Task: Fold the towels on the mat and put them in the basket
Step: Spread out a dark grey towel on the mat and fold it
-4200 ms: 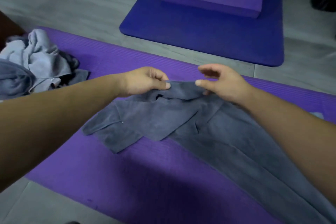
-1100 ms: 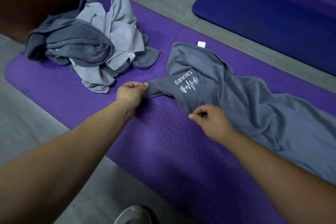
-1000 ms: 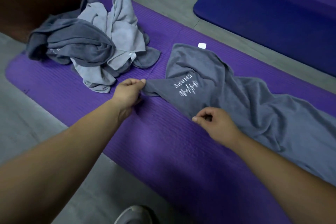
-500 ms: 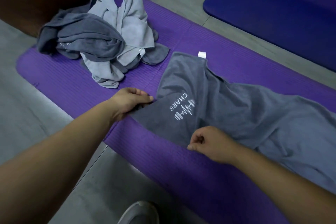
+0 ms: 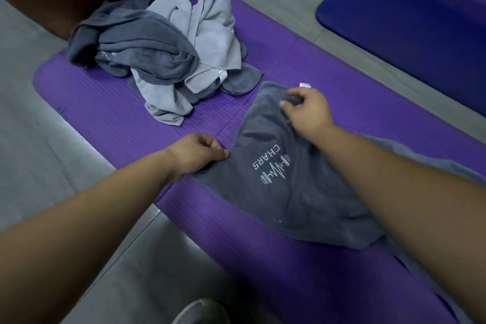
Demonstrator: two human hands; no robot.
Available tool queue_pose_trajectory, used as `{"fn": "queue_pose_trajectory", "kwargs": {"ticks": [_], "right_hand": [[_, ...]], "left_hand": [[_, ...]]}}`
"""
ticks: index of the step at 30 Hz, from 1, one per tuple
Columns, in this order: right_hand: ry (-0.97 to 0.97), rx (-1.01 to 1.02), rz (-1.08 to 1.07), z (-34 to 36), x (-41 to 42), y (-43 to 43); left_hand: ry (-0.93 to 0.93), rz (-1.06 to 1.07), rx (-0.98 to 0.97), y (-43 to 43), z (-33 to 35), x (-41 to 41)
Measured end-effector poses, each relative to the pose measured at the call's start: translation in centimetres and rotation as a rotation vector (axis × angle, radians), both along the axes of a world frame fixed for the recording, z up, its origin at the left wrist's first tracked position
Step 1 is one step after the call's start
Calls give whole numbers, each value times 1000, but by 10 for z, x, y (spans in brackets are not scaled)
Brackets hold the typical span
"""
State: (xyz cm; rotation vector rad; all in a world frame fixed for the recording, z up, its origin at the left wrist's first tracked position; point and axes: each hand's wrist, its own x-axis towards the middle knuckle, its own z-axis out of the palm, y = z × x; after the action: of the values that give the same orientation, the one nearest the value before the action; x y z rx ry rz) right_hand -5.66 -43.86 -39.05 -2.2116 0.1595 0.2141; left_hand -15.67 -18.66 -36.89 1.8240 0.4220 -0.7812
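Our right hand (image 5: 307, 110) has jumped up and pinches the gray towel (image 5: 297, 200) on the mat (image 5: 118, 123), our left hand (image 5: 196, 156) still pinches its corner, so between our fingers (image 5: 223, 154) we can pull it flat.

Your mat (image 5: 110, 123) reads purple with fine ribbing. On it, the spread towel (image 5: 302, 197) is dark grey, with lettering (image 5: 265, 158) "CHARS" and a pulse-line mark in white; its tag (image 5: 305, 85) is white. The pile (image 5: 168, 47) on the mat mixes light and dark grey. Beyond the mat you have a blue mat (image 5: 394, 21) on a grey floor (image 5: 39, 139).
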Motion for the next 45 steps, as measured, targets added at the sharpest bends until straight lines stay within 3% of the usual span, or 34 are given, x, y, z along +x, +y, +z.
{"fn": "queue_pose_trajectory", "kwargs": {"ticks": [3, 5, 9, 12, 17, 21, 23, 26, 30, 33, 37, 40, 45], "right_hand": [[97, -12, -7, -7, 36, 5], [115, -154, 12, -11, 52, 6], [149, -308, 59, -13, 71, 5], [151, -324, 57, -14, 77, 4], [41, -187, -196, -4, 101, -5], [-21, -137, -182, 4, 112, 9], [-15, -147, -76, 8, 105, 15], [-49, -195, 119, 9, 82, 20], [-60, -390, 285, 0, 21, 26], [-96, -495, 287, 0, -40, 32], [47, -591, 359, -12, -81, 28], [27, -641, 438, -22, -75, 13], [39, -574, 471, -20, -61, -10]], "left_hand": [[-44, 10, -31, 7, -2, -4], [-56, 5, -60, 10, -3, -7], [39, 120, -305, 16, -5, -8], [51, 97, -365, 19, -8, -6], [158, 40, -334, 26, -6, 8], [89, -78, -68, 28, 1, 23], [20, 59, 2, 28, -6, 28], [-30, 332, -64, 22, -14, 22], [-24, 272, -285, 31, -12, 3], [52, 208, -349, 42, -13, -7], [47, 568, -537, 34, -22, -19], [71, 680, -641, 34, -25, -26], [114, 742, -491, 48, -21, -34]]}}
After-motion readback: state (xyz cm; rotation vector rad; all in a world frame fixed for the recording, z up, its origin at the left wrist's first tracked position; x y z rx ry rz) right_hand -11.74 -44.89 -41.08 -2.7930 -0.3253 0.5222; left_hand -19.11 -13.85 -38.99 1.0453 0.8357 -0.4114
